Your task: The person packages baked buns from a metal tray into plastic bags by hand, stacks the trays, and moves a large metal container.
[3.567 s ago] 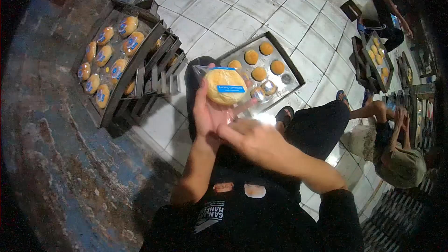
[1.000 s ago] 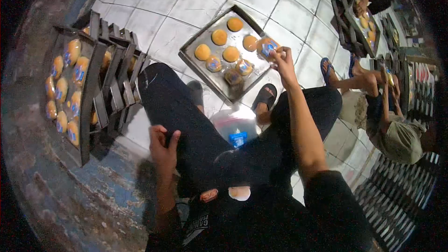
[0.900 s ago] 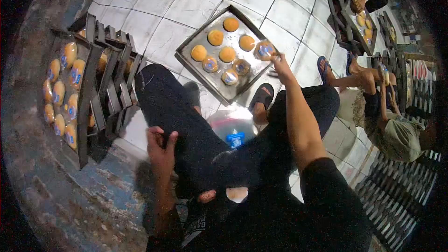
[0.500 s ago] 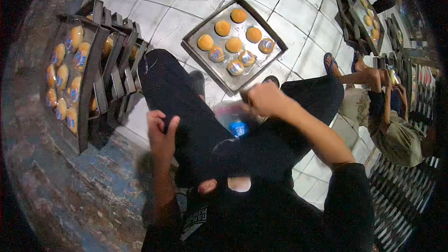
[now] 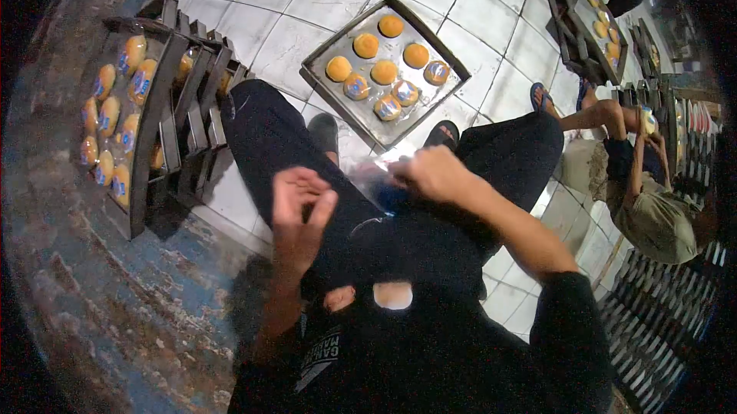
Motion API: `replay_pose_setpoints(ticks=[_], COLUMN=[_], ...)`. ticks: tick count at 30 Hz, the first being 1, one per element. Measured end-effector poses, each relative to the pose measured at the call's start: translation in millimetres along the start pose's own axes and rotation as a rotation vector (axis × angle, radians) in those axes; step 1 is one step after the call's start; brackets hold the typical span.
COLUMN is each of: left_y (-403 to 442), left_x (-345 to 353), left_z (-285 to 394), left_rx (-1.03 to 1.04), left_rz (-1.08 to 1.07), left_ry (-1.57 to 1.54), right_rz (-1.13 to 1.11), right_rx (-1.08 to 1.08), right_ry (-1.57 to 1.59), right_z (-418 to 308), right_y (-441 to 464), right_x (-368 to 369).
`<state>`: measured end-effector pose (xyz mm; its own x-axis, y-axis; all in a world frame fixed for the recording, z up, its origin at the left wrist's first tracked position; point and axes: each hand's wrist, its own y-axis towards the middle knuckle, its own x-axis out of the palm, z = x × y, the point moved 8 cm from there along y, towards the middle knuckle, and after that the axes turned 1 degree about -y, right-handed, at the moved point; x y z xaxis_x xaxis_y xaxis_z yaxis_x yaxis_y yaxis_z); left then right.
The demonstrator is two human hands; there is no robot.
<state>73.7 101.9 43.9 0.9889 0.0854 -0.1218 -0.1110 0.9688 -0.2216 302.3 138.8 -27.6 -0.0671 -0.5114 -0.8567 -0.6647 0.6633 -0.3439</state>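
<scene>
Now R hand [image 5: 434,172] off bun tray [image 5: 422,112], at clear bag [image 5: 374,174].

Upside-down "GAN" and "MA" mark the black shirt [image 5: 437,360]; bun labels [image 5: 356,87] are illegible.

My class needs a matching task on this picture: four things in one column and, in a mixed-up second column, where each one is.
Column one
1. Left hand
2. Right hand
3. Tray with nine buns
4. Stack of trays

Column two
A. On the white tiles, in the upper middle of the picture
B. Toward the picture's left side, with wrapped buns on show
C. Over the left thigh, with nothing seen in it
D. At the clear plastic

Right pairs
1-C, 2-D, 3-A, 4-B
</scene>
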Motion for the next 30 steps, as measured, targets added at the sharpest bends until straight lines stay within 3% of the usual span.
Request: replay_pose_setpoints(ticks=[2, 4, 6, 10, 12, 14, 15, 16, 18, 19, 21, 22, 24, 25, 27, 30], left_y=[-5.8, -16.9, -20.3, -5.1, 10.4, 19.5, 27.6, 36.4, 45.7, 50.8, 61.7, 65.9, 69.3, 71.8, 80.9, 93.8], left_x=[17.9, 50.5, 67.3, 67.9, 48.8, 41.5, 33.6, 25.3, 20.7, 12.7, 3.3, -2.2, -11.0, -16.0, -22.5, -30.8], left_z=[-38.3, -54.5, -47.9, -6.3, -12.6, -18.2, -20.8, -20.6, -20.3, -24.6, -28.5, -29.9, -34.9, -33.8, -31.4, -38.0], left_rx=[-0.375, -0.582, -0.829, -0.705, -0.476, -0.491, -0.439, -0.385, -0.341, -0.313, -0.285, -0.271, -0.275, -0.242, -0.233, -0.358], left_rz=[-0.234, -0.646, -0.567, -0.614, -0.619, -0.529, -0.428, -0.329, -0.241, -0.158, -0.071, -0.027, 0.021, 0.039, 0.077, 0.154], left_ry=[-0.298, -0.700, -0.957, -1.153, -0.644, -0.597, -0.568, -0.536, -0.514, -0.402, -0.290, -0.227, -0.160, -0.166, -0.198, -0.154], right_rz=[0.248, 0.415, 0.530, 0.617, 0.655, 0.734, 0.782, 0.732, 0.645, 0.642, 0.351, 0.373, 0.394, 0.381, 0.312, 0.260], right_rx=[-0.138, -0.298, -0.390, -0.448, -0.457, -0.477, -0.398, -0.068, 0.245, 0.246, 0.182, 0.244, 0.232, 0.236, 0.260, 0.329], right_ry=[0.115, -0.021, -0.156, -0.183, -0.136, -0.035, 0.119, 0.596, 1.618, 1.623, 1.738, 1.301, 1.271, 1.278, 1.664, 1.674], right_z=[-13.9, -29.3, -43.7, -46.5, -42.6, -36.1, -22.9, 7.8, 42.5, 46.0, 39.2, 44.2, 56.1, 62.2, 71.6, 64.4], right_y=[-11.4, -27.9, -44.0, -51.1, -49.1, -46.4, -35.9, -24.5, -4.5, -0.5, 17.8, 22.4, 38.5, 44.1, 56.0, 83.4], right_x=[-75.4, -120.1, -141.8, -158.6, -164.0, -171.3, -169.8, -157.7, -125.5, -123.2, -103.0, -102.6, -97.9, -98.2, -98.0, -115.2])
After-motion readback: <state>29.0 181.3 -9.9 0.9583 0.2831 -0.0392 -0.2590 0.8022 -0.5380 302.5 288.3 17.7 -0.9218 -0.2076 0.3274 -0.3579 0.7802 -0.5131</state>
